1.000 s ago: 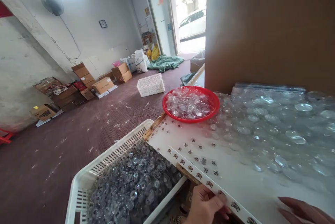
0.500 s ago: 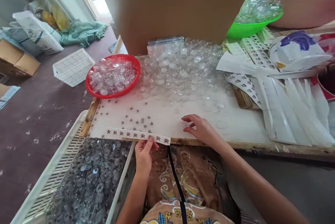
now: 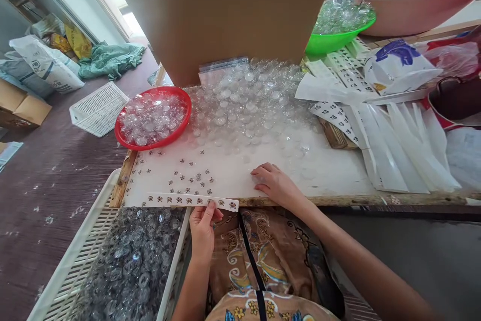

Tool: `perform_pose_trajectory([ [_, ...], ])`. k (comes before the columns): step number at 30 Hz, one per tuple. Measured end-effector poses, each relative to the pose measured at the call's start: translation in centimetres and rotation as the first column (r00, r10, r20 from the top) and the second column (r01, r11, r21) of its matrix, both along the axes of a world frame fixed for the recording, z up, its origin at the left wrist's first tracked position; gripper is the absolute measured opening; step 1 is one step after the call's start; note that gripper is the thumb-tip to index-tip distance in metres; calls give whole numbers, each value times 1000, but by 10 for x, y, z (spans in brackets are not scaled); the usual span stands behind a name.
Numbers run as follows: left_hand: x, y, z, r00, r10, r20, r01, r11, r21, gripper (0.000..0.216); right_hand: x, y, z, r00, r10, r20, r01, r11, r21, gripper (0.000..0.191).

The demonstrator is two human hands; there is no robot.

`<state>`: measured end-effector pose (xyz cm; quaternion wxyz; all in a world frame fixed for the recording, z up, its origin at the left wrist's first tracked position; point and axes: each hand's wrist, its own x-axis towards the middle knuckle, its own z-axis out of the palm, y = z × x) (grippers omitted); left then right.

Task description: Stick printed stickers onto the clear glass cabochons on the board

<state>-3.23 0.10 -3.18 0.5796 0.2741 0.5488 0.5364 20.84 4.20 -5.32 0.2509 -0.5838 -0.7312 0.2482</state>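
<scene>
At the table's front edge (image 3: 353, 200), pinches paper strip (image 3: 170, 200) in left hand (image 3: 203, 231). Curls right hand (image 3: 277, 187) nearby; cannot tell if holding anything.

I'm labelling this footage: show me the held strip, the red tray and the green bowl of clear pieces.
Held strip (image 3: 190, 201), head view: printed face.
Red tray (image 3: 188, 105), head view: right rim.
Green bowl (image 3: 333, 43), head view: outer wall.

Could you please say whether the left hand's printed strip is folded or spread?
Spread: the left hand holds the printed strip out straight, its motifs showing.
</scene>
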Motion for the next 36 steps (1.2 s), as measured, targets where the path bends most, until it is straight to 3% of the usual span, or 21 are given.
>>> perform_pose_trajectory([
  [4, -1, 0, 0, 1000, 3, -10, -3, 1000, 1, 31, -3, 2, -2, 999, -20, -27, 19, 1000, -12, 15],
  [9, -1, 2, -3, 1000, 0, -9, 0, 1000, 0, 30, 5, 6, 0, 975, -164, -151, 141, 979, -149, 18],
  [12, 0, 4, -2, 1000, -5, -22, 5, 1000, -23, 32, 11, 12, 1, 967, -224, -120, 196, 957, -214, 22],
  [17, 0, 6, -1, 1000, -16, -16, 16, 1000, -25, 33, 19, 12, 2, 964, -262, 38, 264, 960, -95, 17],
  [20, 0, 7, -2, 999, -24, -36, 23, 999, -25, 31, 15, 8, 8, 972, -232, 31, 234, 970, -71, 16],
  [23, 1, 7, -6, 997, -16, -71, 15, 1000, -14, 29, 0, 2, 18, 977, -171, -125, 161, 983, -92, 13],
  [28, 2, 4, -10, 978, 13, -208, 3, 997, 74, 26, -39, -13, 34, 899, 40, -437, -139, 970, -197, 20],
  [31, 0, 0, -8, 970, 2, -244, 27, 993, 118, 23, -55, -18, 37, 887, 52, -459, -152, 971, -183, 6],
  [36, -2, -5, -4, 975, -88, -203, 114, 986, 120, 22, -60, -23, 32, 881, 132, -455, -209, 970, -124, 15],
])
